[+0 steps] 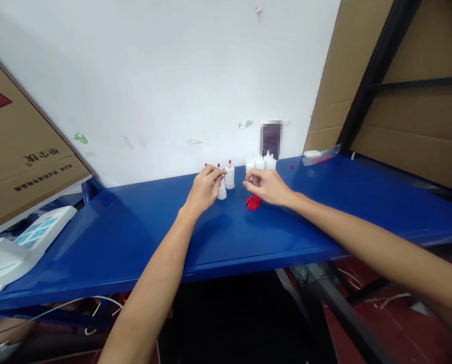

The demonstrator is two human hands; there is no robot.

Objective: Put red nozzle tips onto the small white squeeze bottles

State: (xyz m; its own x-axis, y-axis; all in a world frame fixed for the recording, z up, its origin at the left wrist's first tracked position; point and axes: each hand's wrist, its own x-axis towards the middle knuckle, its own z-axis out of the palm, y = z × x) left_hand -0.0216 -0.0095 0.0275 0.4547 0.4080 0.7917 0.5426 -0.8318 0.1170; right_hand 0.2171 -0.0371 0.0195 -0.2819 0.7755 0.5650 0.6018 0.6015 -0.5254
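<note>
Blue table (142, 232) against white wall (165, 91): a red-tipped squeeze bottle (222, 193) stands near the middle, left hand (207, 187) bent over it, grip unclear; right hand (266, 185) curls loosely, contents unclear, by red caps (254, 202) and uncapped bottles (270, 162); front edge (241, 266) nearer, room leftward to a white device (46, 232)

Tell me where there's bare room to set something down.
The blue table is bare between the white device and left forearm, in front of the red caps, and between the right forearm and plastic bag. It's crowded around both hands: red-tipped bottles by the left, more white bottles behind the right.
</note>
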